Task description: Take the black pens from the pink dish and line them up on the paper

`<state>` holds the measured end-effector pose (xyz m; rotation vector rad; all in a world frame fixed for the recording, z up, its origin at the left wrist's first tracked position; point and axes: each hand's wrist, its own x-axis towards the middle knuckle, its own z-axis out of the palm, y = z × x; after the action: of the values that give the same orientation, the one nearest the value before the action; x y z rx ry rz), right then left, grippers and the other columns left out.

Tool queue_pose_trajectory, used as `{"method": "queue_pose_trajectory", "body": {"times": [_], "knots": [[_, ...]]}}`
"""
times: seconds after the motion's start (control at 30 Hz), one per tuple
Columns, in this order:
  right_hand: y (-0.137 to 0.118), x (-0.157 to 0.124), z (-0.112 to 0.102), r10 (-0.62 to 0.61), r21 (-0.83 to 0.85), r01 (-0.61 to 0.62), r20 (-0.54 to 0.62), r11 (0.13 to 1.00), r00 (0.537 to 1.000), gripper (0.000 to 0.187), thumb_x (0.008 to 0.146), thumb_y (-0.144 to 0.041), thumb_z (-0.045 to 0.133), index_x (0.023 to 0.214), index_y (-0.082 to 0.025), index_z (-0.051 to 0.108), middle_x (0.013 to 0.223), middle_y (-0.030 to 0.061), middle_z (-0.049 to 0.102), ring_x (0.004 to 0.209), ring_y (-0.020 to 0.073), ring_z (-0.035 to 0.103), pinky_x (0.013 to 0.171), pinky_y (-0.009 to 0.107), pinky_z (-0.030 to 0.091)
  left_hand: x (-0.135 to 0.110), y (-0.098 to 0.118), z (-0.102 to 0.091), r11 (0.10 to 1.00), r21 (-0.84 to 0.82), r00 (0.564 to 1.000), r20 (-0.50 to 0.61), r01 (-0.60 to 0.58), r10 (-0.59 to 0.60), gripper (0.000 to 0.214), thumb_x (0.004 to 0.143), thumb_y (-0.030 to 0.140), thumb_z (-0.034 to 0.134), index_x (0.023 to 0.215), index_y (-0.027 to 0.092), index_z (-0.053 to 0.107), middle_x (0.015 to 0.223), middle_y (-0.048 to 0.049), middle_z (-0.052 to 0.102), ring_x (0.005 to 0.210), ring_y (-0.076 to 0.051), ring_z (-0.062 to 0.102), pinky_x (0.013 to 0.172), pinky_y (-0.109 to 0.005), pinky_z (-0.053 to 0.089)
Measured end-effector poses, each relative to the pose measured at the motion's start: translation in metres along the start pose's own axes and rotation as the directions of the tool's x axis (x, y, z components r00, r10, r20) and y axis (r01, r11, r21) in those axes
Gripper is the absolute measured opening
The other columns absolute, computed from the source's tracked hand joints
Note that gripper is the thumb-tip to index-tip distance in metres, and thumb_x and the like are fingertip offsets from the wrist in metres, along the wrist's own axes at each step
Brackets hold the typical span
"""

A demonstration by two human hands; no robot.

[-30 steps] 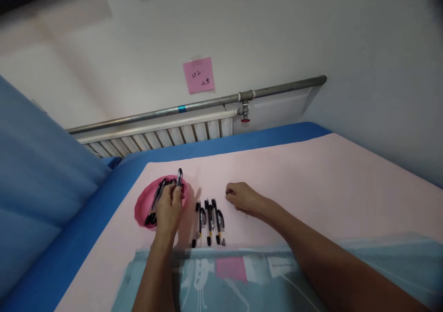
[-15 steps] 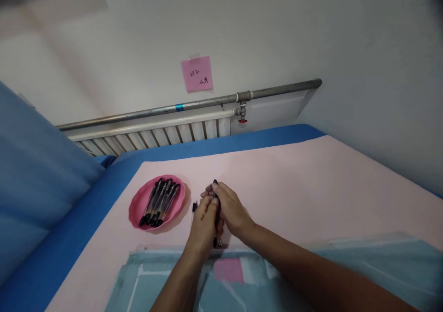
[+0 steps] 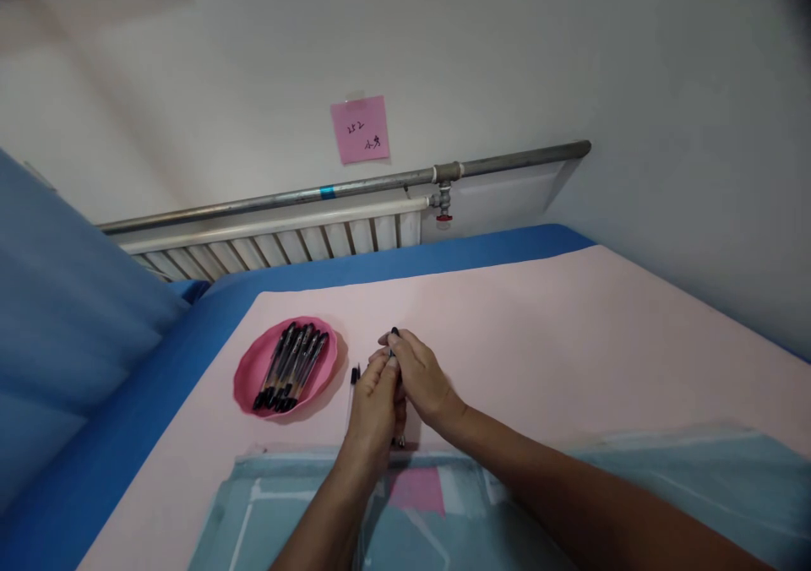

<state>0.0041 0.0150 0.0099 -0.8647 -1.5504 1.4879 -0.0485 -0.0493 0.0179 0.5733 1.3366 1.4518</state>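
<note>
Far left, a blue curtain (image 3: 57,326) hangs beyond the pink bowl (image 3: 248,372), the landmark here. Inside the bowl: a bundle of black-ended pens (image 3: 293,370), lying slanted, roughly side by side. Just right of the bowl, at least one loose pen (image 3: 353,377) on the pale pink mat (image 3: 538,334), partly covered by the hand. Next, left hand (image 3: 373,398), fingers curled, thumb pressed on a held pen (image 3: 394,332); its dark end pokes up. Right hand (image 3: 426,381) cups the same pen from the far side, meeting the left; exact finger grip hidden. Small dark ends show below the hands; cannot tell whose. Progress, as judged: one pen in hand, handling seemingly unfinished; some out on the mat, count hidden; the bowl's bundle apparently left to handle. Mat stretches farther right of the bowl.
</note>
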Motion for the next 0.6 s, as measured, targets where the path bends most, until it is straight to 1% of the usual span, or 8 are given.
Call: {"method": "queue_pose_trajectory", "body": {"times": [0.23, 0.37, 0.5, 0.6], "knots": [[-0.0046, -0.0013, -0.0004, 0.003, -0.018, -0.003, -0.004, 1.0, 1.0, 0.019, 0.082, -0.032, 0.037, 0.078, -0.019, 0.051, 0.075, 0.0019, 0.057, 0.074, 0.0153, 0.054, 0.072, 0.027, 0.042, 0.0009, -0.0005, -0.0002, 1.0, 0.007, 1.0, -0.003, -0.01, 0.01, 0.025, 0.075, 0.047, 0.051, 0.082, 0.023, 0.046, 0.042, 0.0126, 0.027, 0.029, -0.003, 0.02, 0.03, -0.012, 0.012], [-0.0069, -0.0017, -0.0009, 0.008, -0.044, -0.008, -0.007, 0.999, 1.0, 0.019, 0.082, -0.031, 0.036, 0.076, -0.019, 0.05, 0.075, 0.0018, 0.057, 0.074, 0.0152, 0.053, 0.072, 0.027, 0.042, 0.0002, -0.0006, -0.0005, 1.0, 0.003, 1.0, 0.005, 0.016, -0.016, 0.026, 0.075, 0.049, 0.051, 0.083, 0.024, 0.046, 0.042, 0.0124, 0.028, 0.029, -0.003, 0.02, 0.029, -0.012, 0.012], [-0.0064, 0.0, -0.0019, -0.024, -0.065, 0.023, -0.014, 0.998, 1.0, 0.02, 0.082, -0.032, 0.036, 0.076, -0.019, 0.05, 0.074, 0.001, 0.056, 0.073, 0.0149, 0.053, 0.071, 0.027, 0.042, 0.0006, -0.0021, -0.0007, 0.999, -0.003, 0.999, 0.004, 0.033, -0.033, 0.029, 0.074, 0.051, 0.051, 0.085, 0.025, 0.046, 0.042, 0.0129, 0.026, 0.029, -0.003, 0.019, 0.029, -0.012, 0.012], [-0.0042, 0.0028, -0.0037, -0.015, -0.087, 0.016, 0.014, 0.996, 1.0, 0.02, 0.082, -0.032, 0.037, 0.074, -0.019, 0.05, 0.072, 0.0007, 0.056, 0.073, 0.0149, 0.053, 0.071, 0.027, 0.042, 0.0023, -0.0037, -0.0017, 0.999, -0.011, 0.999, 0.004, 0.051, -0.051, 0.032, 0.073, 0.054, 0.051, 0.084, 0.025, 0.045, 0.043, 0.0132, 0.025, 0.029, -0.003, 0.017, 0.029, -0.012, 0.011]]}}
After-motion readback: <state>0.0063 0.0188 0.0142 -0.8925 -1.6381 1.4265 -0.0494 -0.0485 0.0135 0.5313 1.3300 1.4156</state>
